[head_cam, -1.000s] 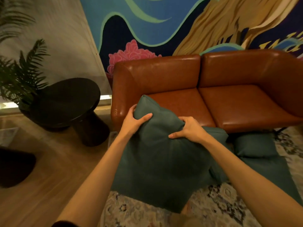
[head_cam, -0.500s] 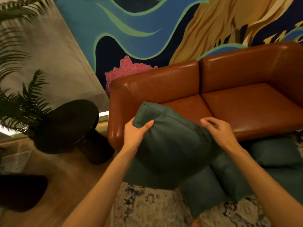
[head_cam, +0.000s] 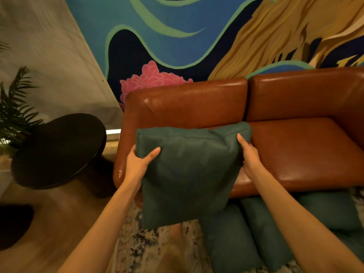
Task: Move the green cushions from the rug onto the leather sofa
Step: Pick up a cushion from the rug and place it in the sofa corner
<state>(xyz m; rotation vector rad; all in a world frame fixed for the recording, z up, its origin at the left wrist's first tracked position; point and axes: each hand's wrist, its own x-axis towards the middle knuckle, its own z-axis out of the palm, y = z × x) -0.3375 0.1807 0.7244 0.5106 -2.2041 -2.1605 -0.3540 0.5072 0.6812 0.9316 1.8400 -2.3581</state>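
Both hands, left (head_cam: 137, 164) and right (head_cam: 249, 156), grasp one green cushion (head_cam: 189, 174) by its sides, held upright over the sofa's (head_cam: 295, 154) left seat edge. Three more cushions (head_cam: 256, 229) lie on the rug (head_cam: 149, 247) below; both seats are bare.
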